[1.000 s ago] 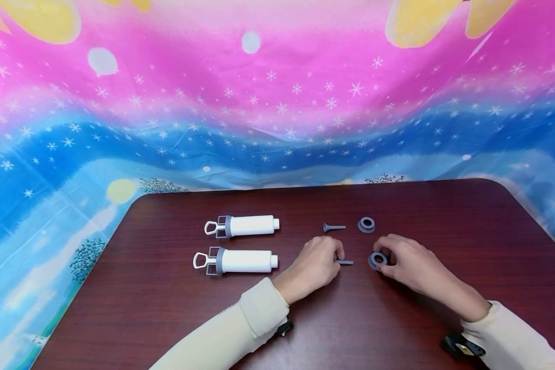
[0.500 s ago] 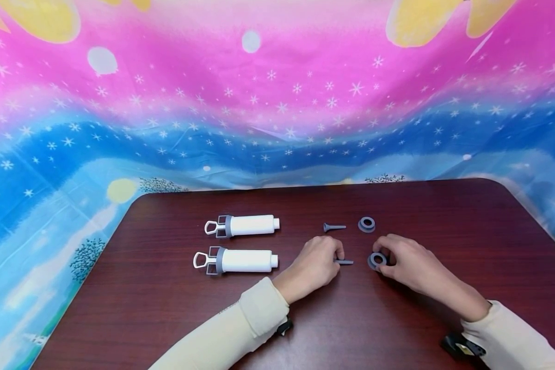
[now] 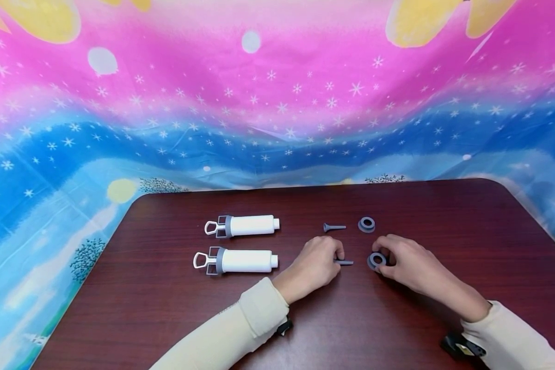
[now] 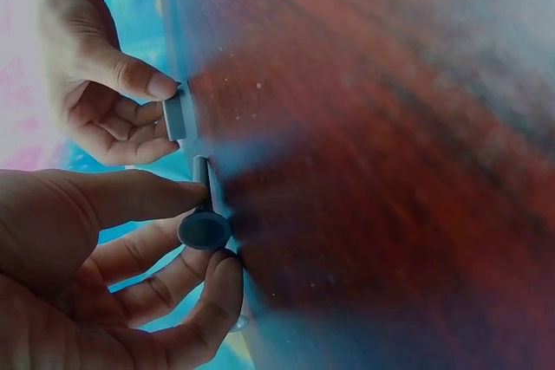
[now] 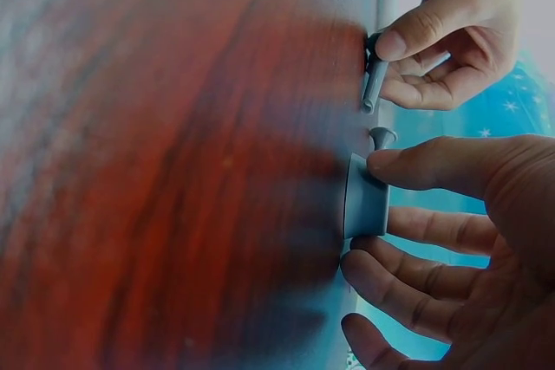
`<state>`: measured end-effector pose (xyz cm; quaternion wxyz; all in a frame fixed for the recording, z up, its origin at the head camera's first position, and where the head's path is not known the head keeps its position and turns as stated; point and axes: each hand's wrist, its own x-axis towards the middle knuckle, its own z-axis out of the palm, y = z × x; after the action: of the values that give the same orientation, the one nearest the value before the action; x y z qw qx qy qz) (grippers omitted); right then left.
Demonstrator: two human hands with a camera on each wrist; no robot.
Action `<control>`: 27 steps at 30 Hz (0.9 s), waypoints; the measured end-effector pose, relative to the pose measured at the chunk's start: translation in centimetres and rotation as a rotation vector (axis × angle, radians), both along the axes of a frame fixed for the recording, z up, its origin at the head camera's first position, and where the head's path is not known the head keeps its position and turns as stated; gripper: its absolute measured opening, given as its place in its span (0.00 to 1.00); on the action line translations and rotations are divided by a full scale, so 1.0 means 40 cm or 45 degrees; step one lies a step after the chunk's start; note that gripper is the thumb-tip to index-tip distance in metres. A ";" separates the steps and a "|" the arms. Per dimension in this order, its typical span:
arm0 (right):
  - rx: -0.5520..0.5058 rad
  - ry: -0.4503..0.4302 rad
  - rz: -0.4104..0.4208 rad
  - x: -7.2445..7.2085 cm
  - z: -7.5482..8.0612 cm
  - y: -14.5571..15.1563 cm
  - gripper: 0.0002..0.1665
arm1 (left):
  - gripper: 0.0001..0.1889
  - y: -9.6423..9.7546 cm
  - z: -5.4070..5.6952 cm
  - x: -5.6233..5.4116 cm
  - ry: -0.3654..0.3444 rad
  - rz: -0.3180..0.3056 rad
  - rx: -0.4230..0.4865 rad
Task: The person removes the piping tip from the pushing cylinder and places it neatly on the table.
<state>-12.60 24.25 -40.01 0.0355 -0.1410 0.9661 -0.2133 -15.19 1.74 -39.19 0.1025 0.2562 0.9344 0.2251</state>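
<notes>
My left hand (image 3: 312, 262) pinches a small grey nozzle (image 3: 345, 262), a thin tube with a flared end. In the left wrist view the nozzle's round flared end (image 4: 205, 230) shows between thumb and fingers, close to the tabletop. To the right of it, my right hand (image 3: 413, 264) holds a grey flanged ring (image 3: 371, 263) between thumb and fingers. The right wrist view shows this ring (image 5: 367, 201) side-on, its wide flange at the table. The nozzle's thin tip points toward the ring, with a short gap between them.
Farther back lie a second grey nozzle (image 3: 335, 227) and a second flanged ring (image 3: 361, 226). On the left, two white syringe-like cylinders lie parallel, a far one (image 3: 252, 225) and a near one (image 3: 246, 261), with grey collars and loop handles. A patterned cloth (image 3: 277, 118) hangs behind the table (image 3: 134, 303).
The ring in my right hand has shifted very slightly left. My left hand and the nozzle stay where they were.
</notes>
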 end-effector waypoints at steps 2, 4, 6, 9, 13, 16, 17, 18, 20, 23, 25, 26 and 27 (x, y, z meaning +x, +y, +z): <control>-0.001 0.001 -0.003 0.000 0.000 0.000 0.16 | 0.05 0.000 -0.001 -0.001 -0.003 0.010 -0.001; -0.001 -0.003 -0.007 -0.001 0.000 -0.001 0.17 | 0.04 0.000 -0.001 -0.002 -0.012 0.018 0.001; -0.003 -0.008 -0.009 -0.002 0.001 -0.001 0.18 | 0.04 -0.002 -0.001 -0.001 -0.021 0.026 0.002; -0.006 -0.015 -0.011 -0.004 0.005 0.002 0.19 | 0.04 -0.005 0.002 0.001 -0.057 0.047 0.011; -0.024 -0.002 -0.013 -0.009 0.011 0.010 0.21 | 0.08 -0.012 0.011 0.009 -0.103 0.084 0.008; -0.036 0.020 -0.017 -0.010 0.018 0.014 0.22 | 0.11 -0.020 0.021 0.018 -0.111 0.089 -0.009; -0.039 0.024 -0.017 -0.011 0.021 0.015 0.22 | 0.12 -0.024 0.024 0.022 -0.105 0.085 -0.017; -0.040 0.028 -0.017 -0.010 0.024 0.015 0.22 | 0.13 -0.028 0.028 0.027 -0.097 0.081 -0.023; -0.039 0.034 -0.015 -0.010 0.028 0.017 0.22 | 0.14 -0.039 0.036 0.037 -0.064 0.071 -0.030; -0.031 0.033 -0.021 -0.009 0.034 0.017 0.23 | 0.17 -0.059 0.048 0.054 0.013 0.069 -0.044; -0.026 0.038 -0.030 -0.007 0.038 0.018 0.24 | 0.19 -0.074 0.057 0.064 0.062 0.076 -0.049; -0.023 0.043 -0.036 -0.006 0.039 0.019 0.24 | 0.20 -0.082 0.062 0.068 0.080 0.081 -0.053; -0.023 0.049 -0.039 -0.005 0.040 0.020 0.24 | 0.21 -0.090 0.065 0.072 0.102 0.086 -0.054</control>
<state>-12.79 25.06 -38.40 0.0122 -0.1306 0.9667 -0.2197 -12.30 -1.85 -36.57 0.0627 0.2313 0.9504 0.1981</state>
